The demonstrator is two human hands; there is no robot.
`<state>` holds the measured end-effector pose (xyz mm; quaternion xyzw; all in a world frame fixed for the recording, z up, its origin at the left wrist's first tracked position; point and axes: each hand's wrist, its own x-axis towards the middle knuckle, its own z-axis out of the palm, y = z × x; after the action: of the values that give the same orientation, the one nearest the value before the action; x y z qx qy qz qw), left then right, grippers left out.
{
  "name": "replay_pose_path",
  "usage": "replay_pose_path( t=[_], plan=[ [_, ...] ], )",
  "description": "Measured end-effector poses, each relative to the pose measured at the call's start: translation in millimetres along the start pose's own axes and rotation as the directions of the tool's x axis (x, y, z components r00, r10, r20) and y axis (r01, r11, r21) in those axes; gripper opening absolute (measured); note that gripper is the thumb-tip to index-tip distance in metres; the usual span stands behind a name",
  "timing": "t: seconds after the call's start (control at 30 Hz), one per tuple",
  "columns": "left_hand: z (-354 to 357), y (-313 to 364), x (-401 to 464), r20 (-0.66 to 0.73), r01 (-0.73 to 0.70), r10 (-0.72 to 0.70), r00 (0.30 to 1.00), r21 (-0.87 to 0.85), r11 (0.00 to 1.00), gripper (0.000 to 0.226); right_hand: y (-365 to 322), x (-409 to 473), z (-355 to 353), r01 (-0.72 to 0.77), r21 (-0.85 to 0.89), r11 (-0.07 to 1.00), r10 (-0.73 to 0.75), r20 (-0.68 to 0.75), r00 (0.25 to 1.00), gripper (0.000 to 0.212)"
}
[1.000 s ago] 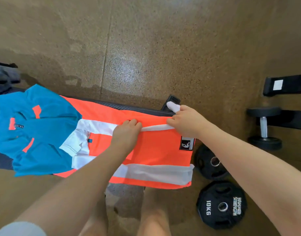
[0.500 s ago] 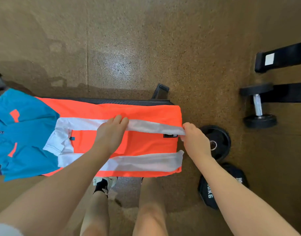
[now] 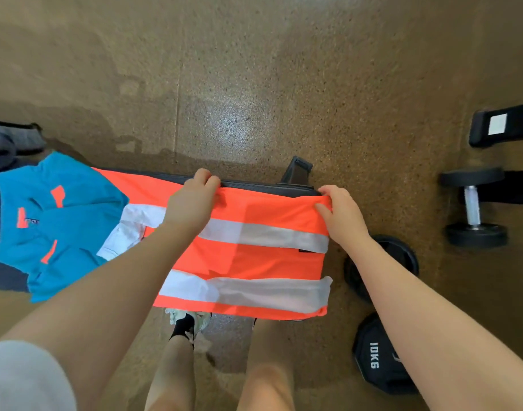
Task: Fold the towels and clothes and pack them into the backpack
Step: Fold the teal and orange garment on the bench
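An orange garment [image 3: 254,259] with two white reflective bands lies spread across a black bench [image 3: 269,185]. My left hand [image 3: 192,200] grips its far edge near the middle. My right hand [image 3: 340,215] pinches the far right corner. A blue garment [image 3: 56,226] with orange patches lies to the left, partly under the orange one. A dark grey fabric thing [image 3: 8,140] sits at the far left edge; I cannot tell whether it is the backpack.
The floor is speckled brown. Two black weight plates [image 3: 381,354] lie on the floor at the right, beside the bench end. A dumbbell [image 3: 473,206] and black equipment feet [image 3: 503,126] stand further right. My legs and a shoe [image 3: 189,321] are below the bench.
Both hands moved from the upper white band to the garment's far edge. The right hand shifted from the band's right end to the far right corner.
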<state>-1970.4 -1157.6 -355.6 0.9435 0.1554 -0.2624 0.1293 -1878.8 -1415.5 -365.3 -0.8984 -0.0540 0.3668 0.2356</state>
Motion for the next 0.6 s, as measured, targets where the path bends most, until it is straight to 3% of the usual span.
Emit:
replay_pose_path(
  t=[0.1,0.2,0.27,0.33,0.4,0.5,0.6],
  plan=[
    [-5.7,-5.8,6.0,-0.016,0.010,-0.010,1.000,0.033,0.999,0.012,-1.7,3.0,-13.1,-0.040,-0.162,0.986,0.032,-0.050,0.998,0.014],
    [-6.1,-6.5,1.2,-0.126,0.103,-0.119,0.985,-0.130,0.986,0.019,-15.2,-2.4,-16.6,-0.129,-0.375,0.918,0.077,-0.149,0.986,0.017],
    [-3.7,-17.0,-4.0,-0.183,0.171,-0.218,0.959,-0.239,0.956,0.027,-32.3,-8.2,-2.9,-0.091,-0.558,0.825,-0.045,-0.226,0.973,0.027],
    [1.0,-40.4,-10.5,-0.237,0.158,-0.228,0.945,-0.279,0.947,0.036,-58.3,-16.5,25.4,0.137,-0.565,0.814,-0.290,-0.190,0.938,0.038],
    [3.5,-69.5,-17.4,-0.259,0.092,-0.171,0.950,-0.292,0.952,0.041,-93.2,-26.6,61.7,0.417,-0.499,0.760,-0.514,-0.068,0.855,0.043],
    [1.6,-114.8,-22.6,-0.216,0.064,-0.126,0.968,-0.271,0.960,0.055,-149.7,-34.3,116.9,0.615,-0.452,0.646,-0.633,0.134,0.763,0.057],
    [3.2,-155.5,-18.2,-0.160,0.024,-0.054,0.986,-0.185,0.982,0.070,-187.3,-23.9,165.4,0.690,-0.448,0.569,-0.688,0.201,0.698,0.062]
  ],
)
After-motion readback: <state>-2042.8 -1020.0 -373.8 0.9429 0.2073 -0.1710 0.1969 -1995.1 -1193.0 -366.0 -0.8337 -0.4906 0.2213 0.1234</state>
